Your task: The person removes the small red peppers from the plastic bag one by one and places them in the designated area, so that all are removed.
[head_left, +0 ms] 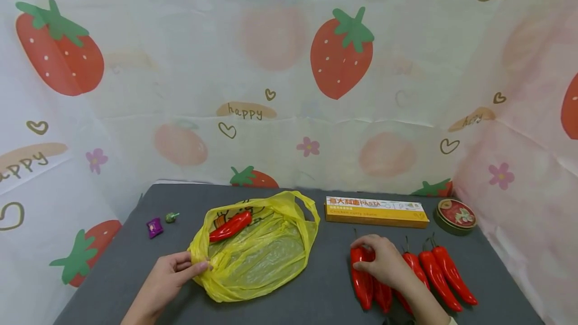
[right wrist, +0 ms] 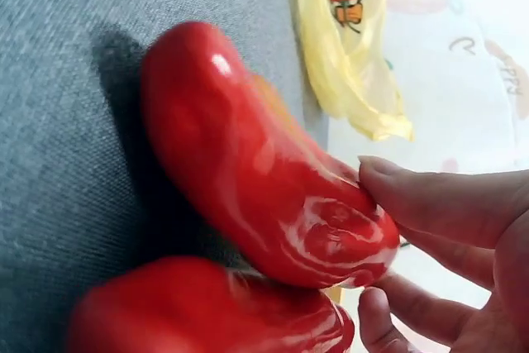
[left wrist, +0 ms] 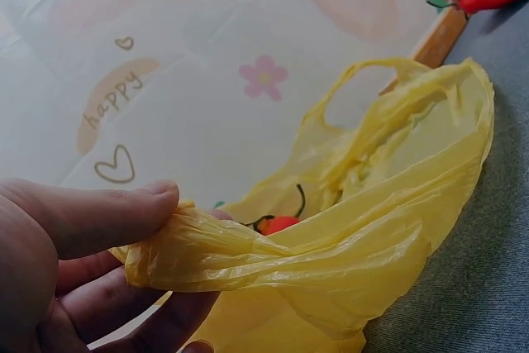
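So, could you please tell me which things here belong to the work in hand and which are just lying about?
In use: yellow bag, pinched by the left hand; red pepper inside it; red peppers on the table, one gripped by the right hand.

Lying about: pasta box, round tin, purple sweet, green sweet.

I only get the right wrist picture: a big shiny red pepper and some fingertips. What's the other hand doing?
Observer: The left hand pinches the rim of a yellow plastic bag lying on the grey table.
Visitor: Anything else near the peppers?
Observer: A long yellow pasta box lies behind them, with a round tin beside it.
Visitor: How many peppers wait outside the bag?
Observer: About six, in a row by the right hand.
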A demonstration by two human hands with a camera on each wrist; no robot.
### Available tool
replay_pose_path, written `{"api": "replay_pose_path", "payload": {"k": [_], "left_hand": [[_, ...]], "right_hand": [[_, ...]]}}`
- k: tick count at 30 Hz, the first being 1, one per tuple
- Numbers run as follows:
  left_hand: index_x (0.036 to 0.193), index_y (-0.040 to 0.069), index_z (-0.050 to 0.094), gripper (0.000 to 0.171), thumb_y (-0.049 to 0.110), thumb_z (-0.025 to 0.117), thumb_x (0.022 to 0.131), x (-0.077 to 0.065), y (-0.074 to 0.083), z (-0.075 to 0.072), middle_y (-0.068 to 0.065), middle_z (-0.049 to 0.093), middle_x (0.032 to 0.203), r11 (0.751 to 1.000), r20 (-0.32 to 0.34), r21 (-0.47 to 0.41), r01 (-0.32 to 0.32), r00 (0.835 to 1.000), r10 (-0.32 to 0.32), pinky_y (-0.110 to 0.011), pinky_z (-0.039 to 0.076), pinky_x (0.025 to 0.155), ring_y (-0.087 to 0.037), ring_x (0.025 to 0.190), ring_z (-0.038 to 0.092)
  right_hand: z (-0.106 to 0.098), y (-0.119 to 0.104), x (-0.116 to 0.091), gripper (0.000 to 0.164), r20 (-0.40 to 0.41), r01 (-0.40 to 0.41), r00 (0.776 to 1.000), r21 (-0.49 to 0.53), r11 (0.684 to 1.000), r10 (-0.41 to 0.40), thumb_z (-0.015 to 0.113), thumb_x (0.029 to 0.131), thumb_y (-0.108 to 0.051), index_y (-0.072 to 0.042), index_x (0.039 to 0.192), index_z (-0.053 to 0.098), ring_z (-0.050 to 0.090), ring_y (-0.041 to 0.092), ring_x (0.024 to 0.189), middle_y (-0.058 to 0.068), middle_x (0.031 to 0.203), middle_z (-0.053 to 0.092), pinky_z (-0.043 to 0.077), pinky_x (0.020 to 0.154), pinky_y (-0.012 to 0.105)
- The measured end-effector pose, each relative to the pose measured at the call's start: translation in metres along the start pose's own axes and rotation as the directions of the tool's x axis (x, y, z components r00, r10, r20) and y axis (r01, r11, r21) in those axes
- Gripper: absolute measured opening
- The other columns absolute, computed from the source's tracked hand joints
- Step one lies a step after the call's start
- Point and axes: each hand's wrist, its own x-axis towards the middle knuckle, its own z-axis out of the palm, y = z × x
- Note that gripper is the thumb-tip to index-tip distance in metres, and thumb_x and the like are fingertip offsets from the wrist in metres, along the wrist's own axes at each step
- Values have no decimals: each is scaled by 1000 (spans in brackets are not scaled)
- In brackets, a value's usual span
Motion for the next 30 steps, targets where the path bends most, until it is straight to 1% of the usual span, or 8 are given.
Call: {"api": "replay_pose_path", "payload": {"k": [7, 11, 14, 17, 19, 22, 26, 30], "left_hand": [[124, -3, 68, 51, 37, 74, 93, -1, 1, 0, -10, 77, 107, 1000, -2, -2, 0, 1000, 0, -37, 58, 86, -15, 94, 70], [124, -3, 68, 50, 36, 73, 93, 0, 1, -1, -10, 77, 107, 1000, 3, -1, -2, 1000, 2, -37, 57, 85, -15, 94, 69], [123, -3, 68, 49, 36, 73, 94, 1, 0, -1, -10, 77, 106, 1000, 2, 7, -4, 1000, 4, -37, 57, 85, -15, 93, 69], [123, -3, 68, 48, 35, 73, 94, 1, -1, 0, -10, 77, 105, 1000, -5, 14, -1, 1000, 1, -37, 58, 84, -15, 92, 69], [123, -3, 68, 48, 36, 73, 94, 2, 0, 0, -10, 77, 105, 1000, -7, 20, 0, 1000, 0, -37, 58, 83, -16, 92, 69], [123, -3, 68, 49, 36, 73, 94, 1, 0, 0, -10, 77, 105, 1000, -9, 21, 3, 1000, -2, -38, 58, 84, -16, 92, 69], [124, -4, 68, 49, 35, 72, 94, 1, 0, 0, -10, 77, 106, 1000, -8, 15, 2, 1000, -2, -39, 58, 85, -16, 93, 69], [124, -4, 68, 48, 35, 72, 94, 1, -1, 0, -10, 77, 106, 1000, -8, 14, 1, 1000, -1, -39, 58, 86, -16, 93, 69]], "right_hand": [[2, 3, 0, 39, 28, 0, 1000, -39, 999, 1, 90, 75, -18, -22, 112, 75, 55, 23, 103, 7, 123, 64, 54, 82, 46], [2, 3, -1, 41, 41, 1, 999, -50, 999, 1, 90, 75, -21, -25, 113, 74, 51, 25, 107, 6, 124, 63, 53, 80, 44], [1, 0, 0, 44, 40, 10, 999, -46, 999, -9, 90, 75, -22, -24, 116, 73, 50, 23, 104, 4, 122, 63, 50, 75, 40], [0, -4, 2, 44, 27, 25, 999, -32, 999, -24, 89, 76, -20, -22, 117, 73, 50, 22, 98, 4, 120, 64, 48, 73, 37], [-1, -7, 3, 43, 18, 44, 999, -30, 999, -43, 89, 77, -20, -20, 118, 74, 52, 22, 98, 4, 120, 65, 49, 74, 38], [2, -10, 5, 43, 17, 68, 998, -41, 997, -68, 88, 78, -20, -18, 118, 74, 53, 25, 104, 4, 122, 65, 52, 80, 43], [7, -10, 5, 44, 29, 80, 997, -106, 991, -77, 90, 76, -23, -20, 118, 75, 51, 26, 110, 1, 122, 65, 52, 88, 50], [10, -7, 4, 45, 25, 73, 997, -164, 984, -70, 92, 73, -25, -22, 114, 76, 51, 24, 104, 0, 117, 67, 51, 87, 50]]}}
